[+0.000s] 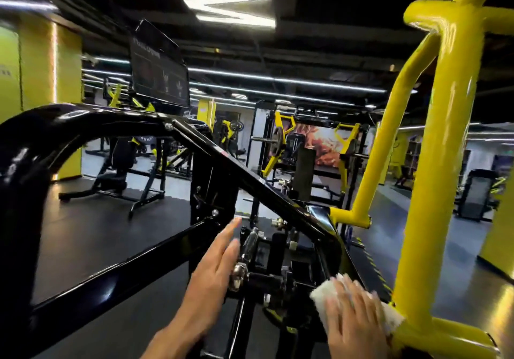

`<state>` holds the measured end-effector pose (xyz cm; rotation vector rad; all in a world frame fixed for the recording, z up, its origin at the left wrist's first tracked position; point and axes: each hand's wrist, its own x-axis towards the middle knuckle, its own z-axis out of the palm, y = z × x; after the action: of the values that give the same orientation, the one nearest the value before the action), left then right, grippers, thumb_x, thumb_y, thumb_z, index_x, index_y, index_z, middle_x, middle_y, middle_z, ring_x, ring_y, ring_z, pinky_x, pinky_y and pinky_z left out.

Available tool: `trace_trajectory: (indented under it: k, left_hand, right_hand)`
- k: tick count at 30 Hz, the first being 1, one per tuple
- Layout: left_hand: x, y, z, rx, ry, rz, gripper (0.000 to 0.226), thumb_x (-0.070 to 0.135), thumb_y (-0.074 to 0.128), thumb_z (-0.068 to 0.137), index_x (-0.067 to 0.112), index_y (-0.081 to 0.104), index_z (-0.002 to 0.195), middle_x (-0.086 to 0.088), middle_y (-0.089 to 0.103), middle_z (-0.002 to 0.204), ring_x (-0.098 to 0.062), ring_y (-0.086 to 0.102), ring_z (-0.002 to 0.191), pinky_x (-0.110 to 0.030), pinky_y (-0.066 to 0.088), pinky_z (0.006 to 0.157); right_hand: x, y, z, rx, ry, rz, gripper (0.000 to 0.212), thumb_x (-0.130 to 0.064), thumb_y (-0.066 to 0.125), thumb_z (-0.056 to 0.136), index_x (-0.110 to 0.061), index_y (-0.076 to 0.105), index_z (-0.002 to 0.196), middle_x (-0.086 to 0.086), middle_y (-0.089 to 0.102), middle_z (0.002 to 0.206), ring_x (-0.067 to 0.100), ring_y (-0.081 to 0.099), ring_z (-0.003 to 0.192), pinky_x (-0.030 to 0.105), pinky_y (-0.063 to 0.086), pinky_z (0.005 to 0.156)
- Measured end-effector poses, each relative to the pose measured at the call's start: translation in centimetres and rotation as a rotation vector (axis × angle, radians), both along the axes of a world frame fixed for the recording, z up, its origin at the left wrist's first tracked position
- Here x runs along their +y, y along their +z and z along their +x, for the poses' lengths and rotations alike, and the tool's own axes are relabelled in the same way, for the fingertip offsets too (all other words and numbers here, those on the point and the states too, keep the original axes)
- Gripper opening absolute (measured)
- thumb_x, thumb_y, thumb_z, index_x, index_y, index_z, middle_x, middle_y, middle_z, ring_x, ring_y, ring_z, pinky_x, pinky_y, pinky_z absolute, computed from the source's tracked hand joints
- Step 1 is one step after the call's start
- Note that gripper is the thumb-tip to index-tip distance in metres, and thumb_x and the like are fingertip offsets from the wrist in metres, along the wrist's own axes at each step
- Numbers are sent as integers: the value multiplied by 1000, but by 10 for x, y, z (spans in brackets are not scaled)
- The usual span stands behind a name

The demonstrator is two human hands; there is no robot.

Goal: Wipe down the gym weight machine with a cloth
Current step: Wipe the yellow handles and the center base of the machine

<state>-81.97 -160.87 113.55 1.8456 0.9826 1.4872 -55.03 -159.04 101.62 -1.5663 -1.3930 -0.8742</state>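
Cloth point(331, 293): white, folded, lying on the machine's black frame just beside the yellow upright point(434, 192)
Right hand point(354, 321): fingers straight and spread, pressing flat on the cloth
Left hand point(211, 272): fingers straight, released, holding nothing, beside the chrome fittings point(240, 274)
Weight machine point(250, 180): black sloping bar running across the middle

This is a commercial gym. Rows of black-and-yellow steel weight machines point(281, 147) with padded seats and round metal weight plates point(276, 143) stand across a dark rubber floor point(91, 228), under long white strip lights point(278, 79) on a black ceiling. Bright yellow walls point(36, 64) and a glossy black-and-yellow tubular machine frame point(434, 147) in the foreground show the same.
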Motion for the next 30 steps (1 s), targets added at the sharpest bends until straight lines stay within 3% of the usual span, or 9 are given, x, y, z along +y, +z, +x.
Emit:
trace_trajectory:
  k: [4, 6, 12, 14, 17, 20, 22, 25, 30]
  left_hand:
    - [27, 29, 19, 521, -1, -252, 59, 50, 38, 104, 36, 21, 159, 11, 19, 166, -10, 16, 154, -36, 13, 126]
    - [34, 35, 28, 750, 90, -239, 64, 42, 34, 106, 24, 10, 162, 3, 6, 170, -12, 2, 156, -40, 1, 127]
    - [51, 33, 60, 986, 214, -206, 64, 41, 35, 105, 16, 14, 161, -3, 12, 169, -25, 19, 153, -41, 17, 122]
    - [57, 26, 61, 1061, 275, -137, 66, 41, 32, 106, 13, 9, 161, -4, 6, 170, -21, 9, 156, -42, 11, 124]
    - [65, 19, 60, 1087, 261, -114, 68, 43, 29, 106, 14, 3, 162, -5, -1, 170, -17, -2, 157, -42, 5, 127]
    - [75, 12, 53, 1215, 269, -76, 63, 40, 21, 106, 11, 12, 161, -6, -7, 170, -21, -7, 156, -46, 6, 127]
    - [80, 13, 50, 1264, 286, -37, 61, 38, 19, 105, 12, 15, 160, -6, -8, 170, -23, -8, 156, -46, 7, 127]
    - [73, 19, 52, 1138, 295, -58, 62, 39, 23, 108, 15, 7, 162, -3, -1, 170, -15, -4, 156, -39, 7, 127]
    - [66, 22, 54, 1098, 299, -78, 60, 39, 26, 108, 21, 8, 162, 1, 2, 170, -10, -3, 155, -38, 9, 127]
  right_hand:
    - [3, 11, -36, -31, 83, -126, 51, -33, 27, 105, -17, 69, 129, 2, 67, 134, 22, 59, 127, 47, 32, 116]
    - [1, 17, -39, -70, 135, -220, 54, -34, 19, 109, -20, 63, 136, -4, 64, 138, 18, 57, 131, 43, 29, 118]
    - [-20, 18, 16, -66, 109, -286, 45, -36, 33, 106, -21, 58, 141, -4, 63, 138, 19, 57, 130, 38, 32, 116]
    - [-31, 19, 37, -23, 60, -235, 45, -34, 37, 104, -17, 60, 139, 0, 66, 134, 22, 60, 126, 37, 31, 115]
    - [-32, 17, 36, 31, -12, -236, 46, -35, 37, 103, -16, 62, 136, 1, 67, 133, 22, 60, 125, 38, 32, 116]
    - [-16, 27, 9, 115, -42, -252, 47, -39, 34, 102, -20, 68, 129, -4, 68, 130, 18, 61, 122, 39, 37, 116]
    - [1, 38, -9, 108, 40, -299, 45, -39, 34, 103, -19, 75, 107, -3, 74, 112, 19, 65, 108, 41, 45, 109]
    - [18, 48, -28, 74, 198, -382, 55, -40, 28, 103, -16, 73, 81, 3, 74, 86, 25, 67, 85, 45, 48, 98]
    - [2, 29, -9, -53, 267, -226, 34, -36, 41, 106, -19, 69, 99, -2, 71, 99, 20, 63, 94, 38, 49, 93]
